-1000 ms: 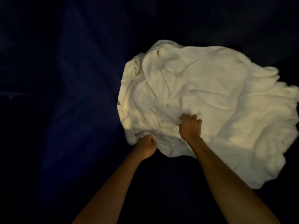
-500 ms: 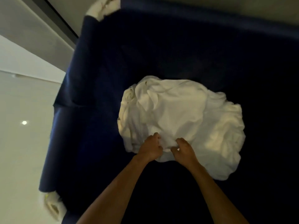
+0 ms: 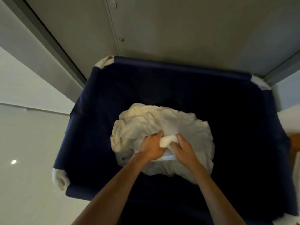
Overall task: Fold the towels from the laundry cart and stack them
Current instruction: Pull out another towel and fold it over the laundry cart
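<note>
A crumpled heap of white towels (image 3: 162,124) lies at the bottom of a deep navy-blue fabric laundry cart (image 3: 178,64). Both my arms reach down into the cart from the lower edge of the view. My left hand (image 3: 151,147) grips a bunched fold of white towel (image 3: 168,140) at the near side of the heap. My right hand (image 3: 185,148) grips the same fold from the right, fingers curled into the cloth. The two hands sit close together, almost touching.
The cart's rim has white padded corners (image 3: 59,178). A grey wall panel (image 3: 178,26) stands directly behind the cart. Pale glossy floor (image 3: 24,151) lies to the left. A wooden surface edge (image 3: 294,146) shows at the right.
My head has risen, so the whole cart and the wall have come into view. My two hands have come together on one fold of towel and lifted it slightly off the heap.
</note>
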A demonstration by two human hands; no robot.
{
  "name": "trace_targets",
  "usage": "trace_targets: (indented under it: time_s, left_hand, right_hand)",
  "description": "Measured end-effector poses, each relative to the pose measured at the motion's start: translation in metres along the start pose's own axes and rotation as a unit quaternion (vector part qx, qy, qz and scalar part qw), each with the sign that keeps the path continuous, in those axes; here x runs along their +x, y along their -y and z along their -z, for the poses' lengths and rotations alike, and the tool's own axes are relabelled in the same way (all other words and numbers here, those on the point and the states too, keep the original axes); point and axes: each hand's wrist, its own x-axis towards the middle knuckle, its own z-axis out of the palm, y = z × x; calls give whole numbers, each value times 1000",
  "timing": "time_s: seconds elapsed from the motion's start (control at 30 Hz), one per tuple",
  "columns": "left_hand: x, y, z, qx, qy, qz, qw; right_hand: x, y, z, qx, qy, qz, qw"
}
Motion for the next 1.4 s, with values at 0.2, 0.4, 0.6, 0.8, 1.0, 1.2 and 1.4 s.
trace_targets:
  time_s: [0.2, 0.4, 0.6, 0.8, 1.0, 1.2, 1.4]
  left_hand:
    - [-27, -68, 27, -76, -53, -24, 995]
    - [-47, -106, 63, -162, -124, -40, 978]
    - [-52, -105, 96, -198, -166, -46, 965]
    - [-45, -82, 114, -161, -117, -33, 979]
    - [-35, -76, 118, -142, -87, -77, 983]
    - [-29, -98, 131, -147, -131, -133, 971]
    - [-21, -105, 116, -175, -108, -165, 965]
  right_hand:
    - [-29, 11, 41, 44, 0, 23, 999]
    - [-39, 11, 46, 36, -73, 17, 997]
    - [-46, 41, 66, 79, -154, 62, 983]
    - [-54, 69, 88, 89, -218, 113, 965]
    - [-53, 82, 103, 56, -265, 128, 954]
    - [-41, 69, 86, -19, -226, 42, 973]
    - [-41, 98, 48, -36, -114, 92, 989]
